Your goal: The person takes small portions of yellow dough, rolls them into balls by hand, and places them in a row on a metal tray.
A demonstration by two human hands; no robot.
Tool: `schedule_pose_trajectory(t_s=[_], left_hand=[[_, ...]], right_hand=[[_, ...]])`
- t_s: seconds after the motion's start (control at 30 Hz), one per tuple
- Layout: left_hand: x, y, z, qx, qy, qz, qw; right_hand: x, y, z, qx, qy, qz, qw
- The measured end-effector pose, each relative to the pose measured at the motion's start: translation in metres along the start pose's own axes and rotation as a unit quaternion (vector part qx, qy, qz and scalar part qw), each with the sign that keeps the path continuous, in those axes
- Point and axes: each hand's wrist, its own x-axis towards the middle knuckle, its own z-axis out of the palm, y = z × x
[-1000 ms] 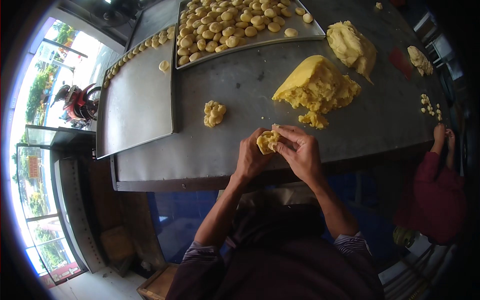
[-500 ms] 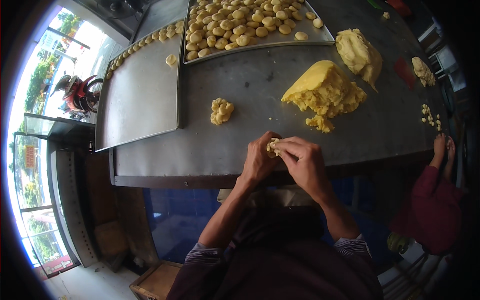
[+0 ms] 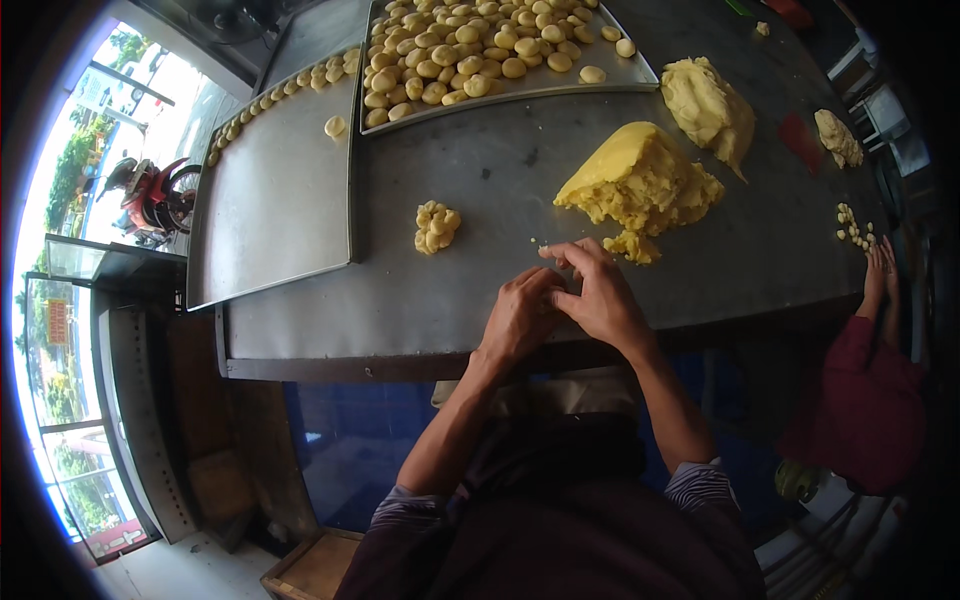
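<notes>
At the near edge of the table, my left hand [image 3: 517, 318] is curled closed round a small lump of pale dough, which the fingers now almost wholly hide. Beside it, my right hand [image 3: 605, 300] has its thumb against the left hand, while its forefinger reaches forward, apart from the thumb, with a pale speck near the tip. A cluster of small dough pieces [image 3: 437, 228] lies ahead and to the left. Ahead and to the right sits a big crumbly yellow mass of filling or dough [image 3: 640, 175], with a smooth pale dough lump [image 3: 705, 105] behind it.
A metal tray [image 3: 270, 220] at left has a row of dough balls along its edges. Behind, another tray [image 3: 520, 88] is heaped with round dough balls. At far right, another person's hands [image 3: 878, 275] are near small dough bits [image 3: 852, 228] and a dough lump [image 3: 838, 138].
My right hand has shifted up and its forefinger has lifted away from the dough lump. The lump, visible between my hands before, is now covered. The other person's hands have moved forward.
</notes>
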Motion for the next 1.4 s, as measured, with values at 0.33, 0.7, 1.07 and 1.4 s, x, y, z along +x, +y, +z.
schedule_pose_trajectory(t_s=[0.33, 0.7, 1.07, 1.4], left_hand=[[0.001, 0.010, -0.019, -0.083, 0.040, -0.117, 0.989], [-0.005, 0.004, -0.029, 0.052, -0.029, 0.003, 0.998], [-0.011, 0.001, -0.035, 0.197, 0.099, 0.017, 0.975], [0.067, -0.016, -0.029, 0.319, 0.109, -0.011, 0.941]], right_hand=[[-0.026, 0.065, -0.053, -0.219, 0.145, -0.065, 0.963], [-0.036, 0.092, -0.070, -0.091, 0.288, 0.089, 0.949], [-0.038, 0.074, -0.048, -0.296, 0.269, 0.033, 0.916], [-0.042, 0.072, -0.053, -0.244, 0.243, 0.047, 0.938]])
